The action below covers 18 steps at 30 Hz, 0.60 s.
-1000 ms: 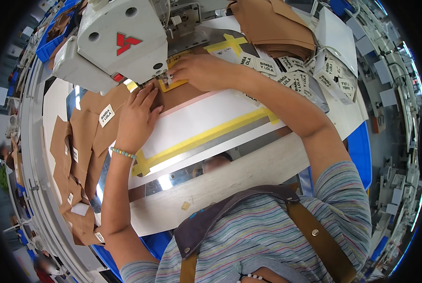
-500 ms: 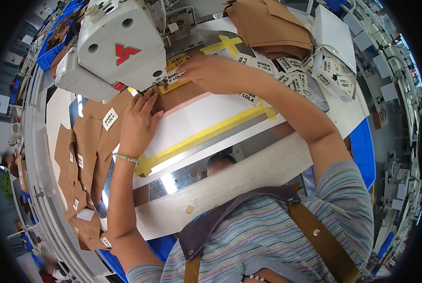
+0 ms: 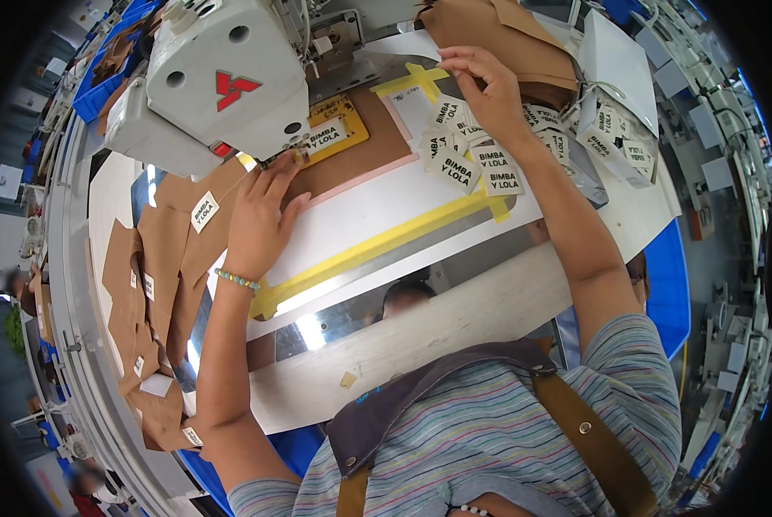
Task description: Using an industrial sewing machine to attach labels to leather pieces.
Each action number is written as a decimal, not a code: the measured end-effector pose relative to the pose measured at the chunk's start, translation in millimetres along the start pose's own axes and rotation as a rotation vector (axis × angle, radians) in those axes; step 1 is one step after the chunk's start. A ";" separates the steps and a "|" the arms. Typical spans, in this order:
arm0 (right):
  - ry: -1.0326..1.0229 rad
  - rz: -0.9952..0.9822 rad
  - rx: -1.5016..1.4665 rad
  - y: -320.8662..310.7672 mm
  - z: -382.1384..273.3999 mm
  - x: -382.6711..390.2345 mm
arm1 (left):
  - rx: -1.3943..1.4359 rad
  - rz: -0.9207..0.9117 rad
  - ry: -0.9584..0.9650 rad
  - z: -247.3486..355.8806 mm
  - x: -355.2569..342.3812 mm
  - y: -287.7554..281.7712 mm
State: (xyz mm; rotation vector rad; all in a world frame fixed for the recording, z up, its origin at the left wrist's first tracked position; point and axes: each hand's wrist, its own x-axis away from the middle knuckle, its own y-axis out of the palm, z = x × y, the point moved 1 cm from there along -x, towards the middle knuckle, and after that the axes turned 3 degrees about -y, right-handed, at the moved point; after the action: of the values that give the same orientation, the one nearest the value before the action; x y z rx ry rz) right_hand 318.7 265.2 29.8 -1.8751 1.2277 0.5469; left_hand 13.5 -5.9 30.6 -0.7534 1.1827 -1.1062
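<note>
My left hand point(image 3: 263, 220) lies with fingers stretched on a brown flat piece point(image 3: 338, 175), close to the needle end of a white sewing machine point(image 3: 222, 73). A yellow template point(image 3: 354, 129) rests on that piece, with a white printed label point(image 3: 325, 136) in its opening. My right hand point(image 3: 487, 93) is raised at the right, fingers apart and slightly bent, with nothing visible in them. Below it, loose white labels point(image 3: 455, 170) lie scattered on the work surface. A stack of brown pieces point(image 3: 498, 43) sits just beyond this hand.
Yellow tape point(image 3: 377, 244) edges a white sheet point(image 3: 351, 226) on the table. Brown pieces bearing labels point(image 3: 157, 250) overlap at the left. At the right stands an open white box point(image 3: 614, 129) of labels. Blue bins point(image 3: 666, 284) sit below the table edge.
My right hand has moved away from the yellow template to the right, above the loose labels, uncovering the label in the template. My left hand stays nearly in place.
</note>
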 end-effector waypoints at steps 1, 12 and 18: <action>-0.033 -0.018 0.047 0.0 -1.1 1.0 | 0.000 0.015 0.014 1.8 0.0 0.4; 0.030 -0.016 0.004 -1.8 -4.1 1.3 | 0.011 -0.027 0.064 0.4 -5.3 5.4; 0.010 -0.016 0.026 -2.5 -0.5 2.5 | 0.069 -0.089 0.019 0.6 -8.1 2.9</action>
State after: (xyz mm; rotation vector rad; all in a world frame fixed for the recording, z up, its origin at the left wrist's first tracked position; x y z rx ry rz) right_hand 322.0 263.9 29.2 -1.8665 1.2196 0.5118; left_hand 14.9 2.6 30.8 -0.7500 1.1306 -1.2244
